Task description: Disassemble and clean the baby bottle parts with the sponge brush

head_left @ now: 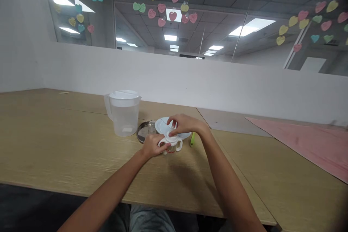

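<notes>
A small, clear two-handled baby bottle [172, 148] with white handles and red markings stands on the table in front of me. My left hand [152, 145] is closed round its left handle and side. From above, my right hand [182, 123] reaches over it, thumb and fingers at the white lid [171, 137] with its translucent top. Just behind the bottle is a white plate [161, 124], partly covered by my right hand. A round metal tray [141, 133] lies to the left, with a clear dome-shaped cover [152, 127] at its right side.
A translucent lidded pitcher [125, 116] holding clear liquid stands to the left of the tray. A green-handled utensil [193, 139] lies beside the plate, near my right wrist. Pink sheet material [312, 145] covers the right rear of the wooden table [67, 145], which meets a white wall.
</notes>
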Demonstrator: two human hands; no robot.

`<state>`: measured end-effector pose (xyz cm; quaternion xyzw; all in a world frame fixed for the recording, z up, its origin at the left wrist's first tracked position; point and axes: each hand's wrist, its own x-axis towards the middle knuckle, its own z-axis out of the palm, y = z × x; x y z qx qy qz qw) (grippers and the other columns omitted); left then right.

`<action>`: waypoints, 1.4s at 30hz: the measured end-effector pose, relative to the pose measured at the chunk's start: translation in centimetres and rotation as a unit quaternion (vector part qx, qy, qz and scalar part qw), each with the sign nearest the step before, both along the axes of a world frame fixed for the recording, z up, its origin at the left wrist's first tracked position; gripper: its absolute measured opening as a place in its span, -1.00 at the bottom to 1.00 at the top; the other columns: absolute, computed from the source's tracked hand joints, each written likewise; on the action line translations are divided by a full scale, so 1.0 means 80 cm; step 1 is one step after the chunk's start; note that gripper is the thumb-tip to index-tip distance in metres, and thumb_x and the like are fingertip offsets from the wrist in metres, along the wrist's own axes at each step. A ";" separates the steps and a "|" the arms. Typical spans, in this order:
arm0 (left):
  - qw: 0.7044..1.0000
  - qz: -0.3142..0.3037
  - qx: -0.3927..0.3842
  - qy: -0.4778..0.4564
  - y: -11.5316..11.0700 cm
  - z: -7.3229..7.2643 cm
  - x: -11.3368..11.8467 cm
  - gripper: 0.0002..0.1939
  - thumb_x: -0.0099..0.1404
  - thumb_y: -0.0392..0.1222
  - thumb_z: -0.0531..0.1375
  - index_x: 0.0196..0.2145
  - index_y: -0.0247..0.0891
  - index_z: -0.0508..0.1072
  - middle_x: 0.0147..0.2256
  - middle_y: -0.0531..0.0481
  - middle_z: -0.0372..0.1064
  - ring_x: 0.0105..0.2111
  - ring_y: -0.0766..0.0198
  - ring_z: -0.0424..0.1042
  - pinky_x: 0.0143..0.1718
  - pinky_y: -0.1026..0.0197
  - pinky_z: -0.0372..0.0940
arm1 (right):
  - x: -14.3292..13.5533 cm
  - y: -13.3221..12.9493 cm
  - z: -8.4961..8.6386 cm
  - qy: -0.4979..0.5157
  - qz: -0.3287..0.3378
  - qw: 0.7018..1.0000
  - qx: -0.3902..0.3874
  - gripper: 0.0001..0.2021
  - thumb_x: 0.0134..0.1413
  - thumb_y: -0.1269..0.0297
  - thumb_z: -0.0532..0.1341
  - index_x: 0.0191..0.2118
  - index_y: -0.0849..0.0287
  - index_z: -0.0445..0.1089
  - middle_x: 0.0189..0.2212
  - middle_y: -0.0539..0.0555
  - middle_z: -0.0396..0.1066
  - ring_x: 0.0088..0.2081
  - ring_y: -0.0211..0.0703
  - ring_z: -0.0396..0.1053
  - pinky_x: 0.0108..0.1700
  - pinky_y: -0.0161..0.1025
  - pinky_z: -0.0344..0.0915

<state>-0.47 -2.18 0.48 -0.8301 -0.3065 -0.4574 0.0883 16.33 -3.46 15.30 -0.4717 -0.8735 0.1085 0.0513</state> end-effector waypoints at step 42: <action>0.999 -0.004 -0.038 0.003 0.010 -0.001 -0.003 -0.49 0.18 0.22 0.03 -0.67 -0.26 0.25 -0.69 0.06 0.25 -0.64 0.36 0.23 -0.55 0.29 0.01 | 0.009 0.027 -0.016 -0.008 0.047 0.997 -0.061 -0.30 -0.25 -0.06 0.31 0.07 0.12 0.26 -0.22 0.08 0.39 -0.26 -0.14 0.36 -0.30 -0.32 0.23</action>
